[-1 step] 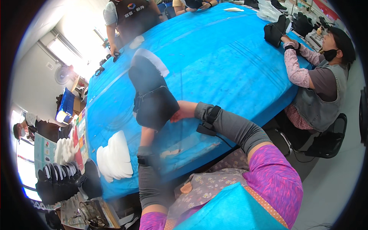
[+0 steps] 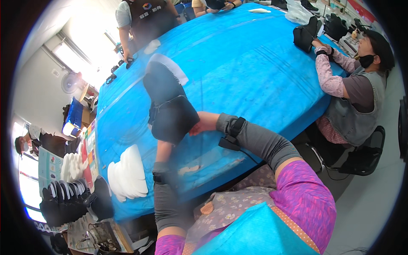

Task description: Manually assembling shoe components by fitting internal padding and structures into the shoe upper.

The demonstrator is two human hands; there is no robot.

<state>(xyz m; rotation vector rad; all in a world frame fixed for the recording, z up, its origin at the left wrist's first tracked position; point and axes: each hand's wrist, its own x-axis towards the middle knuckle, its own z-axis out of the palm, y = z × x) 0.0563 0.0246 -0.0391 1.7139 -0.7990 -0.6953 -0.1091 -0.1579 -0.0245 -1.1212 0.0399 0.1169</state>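
Observation:
A black shoe upper [image 2: 172, 117], with a curved white piece [image 2: 168, 63] showing at its far end, is held over the blue-covered table [image 2: 242, 80]. My right hand [image 2: 206, 122] grips its near right edge, the fingers closed and partly tucked behind the dark material. From below, my left hand [image 2: 164, 148] reaches to its near end; the fingers are hidden by the upper, which both hands hold between them. A blurry haze lies over the middle of the piece and my left wrist.
White insole-shaped pieces [image 2: 127, 174] lie at the table's left corner, beside a row of black uppers [image 2: 63, 204] with white edges. A co-worker at the right holds a black upper [image 2: 305, 36]. Other people stand along the far side. A clear plastic bag [image 2: 297, 12] lies at the far right.

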